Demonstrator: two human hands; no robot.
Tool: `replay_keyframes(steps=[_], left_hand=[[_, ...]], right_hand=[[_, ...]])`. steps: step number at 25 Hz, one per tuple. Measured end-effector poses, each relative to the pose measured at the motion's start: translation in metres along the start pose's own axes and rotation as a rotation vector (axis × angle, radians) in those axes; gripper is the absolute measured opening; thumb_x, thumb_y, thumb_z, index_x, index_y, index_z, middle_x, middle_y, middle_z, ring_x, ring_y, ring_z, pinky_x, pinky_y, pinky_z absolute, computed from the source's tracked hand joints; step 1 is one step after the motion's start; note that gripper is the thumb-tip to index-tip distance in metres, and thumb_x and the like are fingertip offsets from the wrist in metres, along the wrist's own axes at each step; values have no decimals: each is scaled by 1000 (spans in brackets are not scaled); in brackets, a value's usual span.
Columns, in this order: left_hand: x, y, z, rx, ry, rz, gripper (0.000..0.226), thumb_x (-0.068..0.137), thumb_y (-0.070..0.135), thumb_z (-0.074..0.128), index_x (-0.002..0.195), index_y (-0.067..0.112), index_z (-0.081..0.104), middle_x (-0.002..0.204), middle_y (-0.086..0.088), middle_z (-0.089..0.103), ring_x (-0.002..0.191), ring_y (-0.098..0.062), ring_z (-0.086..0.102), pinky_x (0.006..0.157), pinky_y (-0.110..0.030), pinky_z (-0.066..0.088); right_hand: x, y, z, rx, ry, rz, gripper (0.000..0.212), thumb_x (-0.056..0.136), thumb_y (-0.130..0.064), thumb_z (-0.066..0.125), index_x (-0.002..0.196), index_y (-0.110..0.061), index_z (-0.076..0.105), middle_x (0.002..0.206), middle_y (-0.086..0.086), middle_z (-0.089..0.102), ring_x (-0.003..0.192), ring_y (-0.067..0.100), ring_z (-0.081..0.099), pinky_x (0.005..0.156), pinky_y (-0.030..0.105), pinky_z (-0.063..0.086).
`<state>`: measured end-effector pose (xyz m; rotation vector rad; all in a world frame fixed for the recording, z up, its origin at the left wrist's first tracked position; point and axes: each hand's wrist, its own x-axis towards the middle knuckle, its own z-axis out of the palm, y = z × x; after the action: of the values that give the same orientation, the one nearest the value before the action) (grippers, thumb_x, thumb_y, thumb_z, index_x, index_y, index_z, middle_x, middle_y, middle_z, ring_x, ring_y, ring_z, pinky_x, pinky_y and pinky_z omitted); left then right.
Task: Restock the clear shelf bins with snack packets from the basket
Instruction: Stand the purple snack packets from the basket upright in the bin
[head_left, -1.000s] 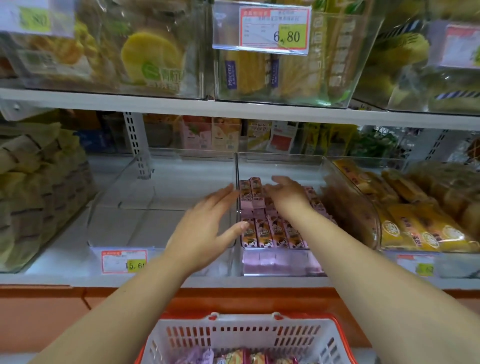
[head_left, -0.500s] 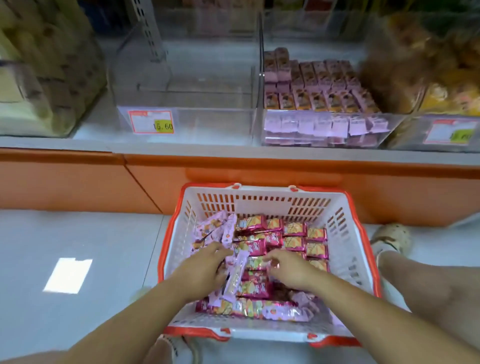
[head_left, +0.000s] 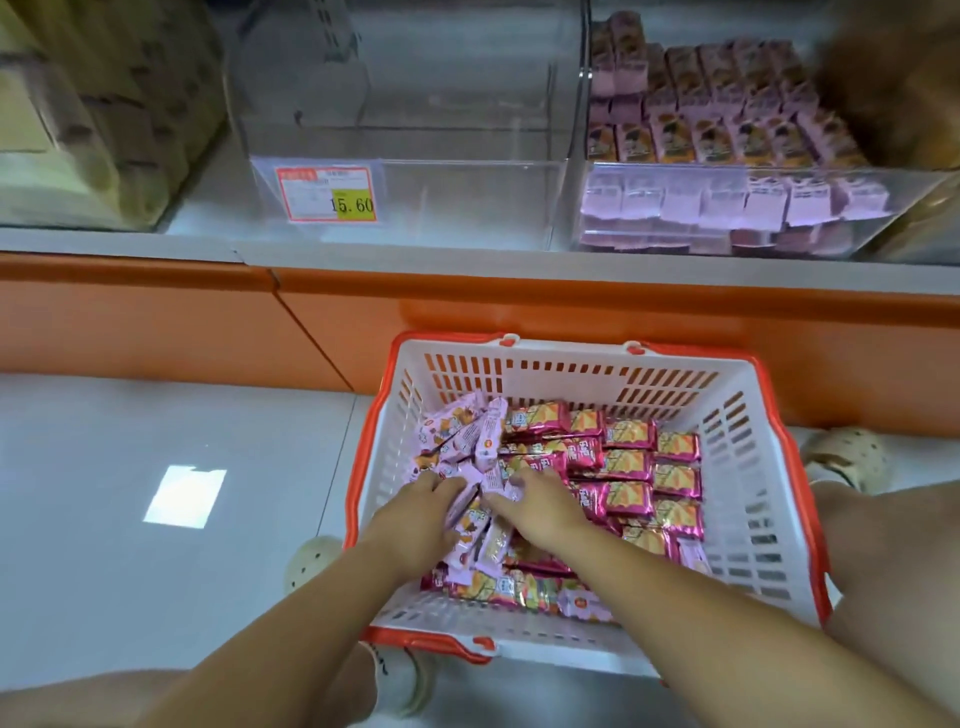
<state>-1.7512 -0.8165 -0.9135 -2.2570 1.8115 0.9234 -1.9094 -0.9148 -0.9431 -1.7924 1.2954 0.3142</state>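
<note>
A white basket with an orange rim (head_left: 571, 349) stands on the floor below the shelf. It holds pale pink snack packets (head_left: 457, 431) on its left side and several red-and-yellow packets (head_left: 628, 462) on its right. Both hands are down inside it, over the pink pile. My left hand (head_left: 415, 514) curls its fingers over a bunch of pink packets. My right hand (head_left: 540, 506) closes on the same bunch from the right. On the shelf above, a clear bin (head_left: 467, 197) has nothing in it. The clear bin to its right (head_left: 649, 176) holds rows of purple packets (head_left: 727, 140).
A price tag reading 15.60 (head_left: 327, 195) is on the empty bin's front. A bin of tan packages (head_left: 78, 104) sits at the far left. An orange base panel (head_left: 519, 301) runs under the shelf. My shoes (head_left: 311, 561) (head_left: 841, 452) flank the basket on the grey floor.
A second ago both hands were up at the purple-packet bin. They dropped into the basket, and since half a second ago they have closed together on the pink packets.
</note>
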Motion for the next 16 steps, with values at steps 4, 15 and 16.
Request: replay_keyframes(steps=[4, 15, 16], left_hand=[[0, -2, 0, -13, -1, 3, 66, 93, 32, 57, 149, 25, 24, 144, -5, 34, 126, -25, 44, 98, -35, 44], [8, 56, -31, -219, 103, 257, 68, 91, 37, 62, 149, 31, 28, 152, 3, 33, 138, -19, 31, 110, -35, 32], [8, 65, -34, -219, 77, 271, 64, 93, 37, 60, 149, 31, 29, 152, 4, 35, 137, -18, 34, 109, -34, 33]], right_hand=[[6, -9, 9, 13, 31, 16, 56, 86, -53, 60, 128, -17, 53, 130, 11, 40, 104, 27, 56, 85, 31, 45], [-59, 16, -83, 478, 75, -89, 18, 84, -30, 66, 101, -29, 59, 106, 2, 60, 98, 20, 61, 85, 39, 47], [-64, 21, -88, 545, 108, -90, 14, 85, -32, 67, 97, -28, 61, 103, 0, 63, 95, 18, 62, 86, 39, 49]])
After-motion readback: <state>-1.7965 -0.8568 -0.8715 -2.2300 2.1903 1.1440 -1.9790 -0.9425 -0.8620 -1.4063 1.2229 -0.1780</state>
